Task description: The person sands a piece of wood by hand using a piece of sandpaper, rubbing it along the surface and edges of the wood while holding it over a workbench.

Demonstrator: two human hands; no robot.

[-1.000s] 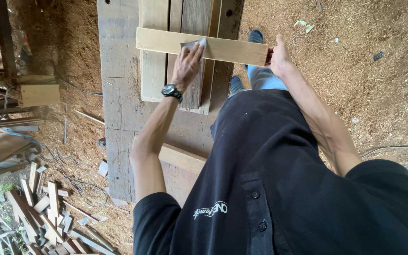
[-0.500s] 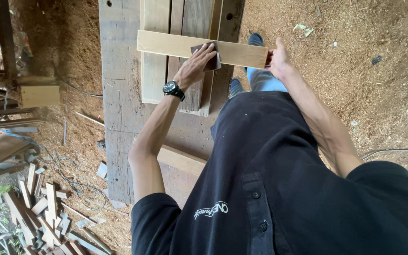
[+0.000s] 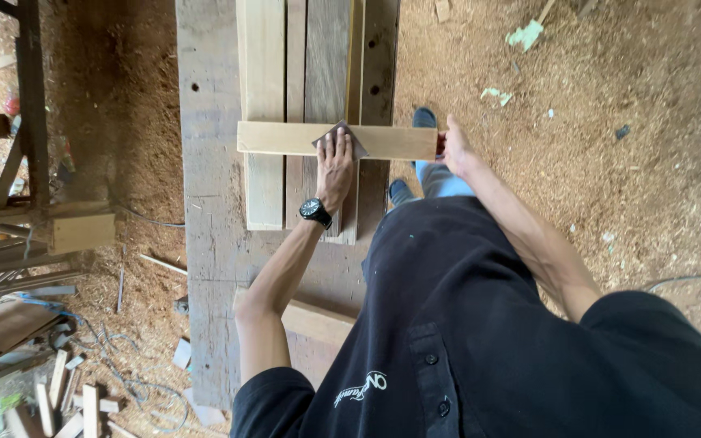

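A pale wooden bar (image 3: 285,139) lies crosswise on several planks (image 3: 263,65) that rest lengthwise on a grey workbench (image 3: 208,162). My left hand (image 3: 335,166), with a black watch (image 3: 315,212) on its wrist, presses a dark grey piece of sandpaper (image 3: 341,132) flat onto the middle of the bar. My right hand (image 3: 453,148) grips the bar's right end, just past the bench's edge. My black shirt fills the lower right of the view.
A short wood block (image 3: 310,320) lies on the near part of the bench. Wooden frames (image 3: 26,122) and offcuts (image 3: 66,397) crowd the left side. Sawdust covers the floor (image 3: 594,122) to the right. My shoe (image 3: 424,118) shows beside the bench.
My left hand has slid the sandpaper a little right, then back toward the bar's middle. The bar, slightly tilted before, now lies level. My right hand stays on its end.
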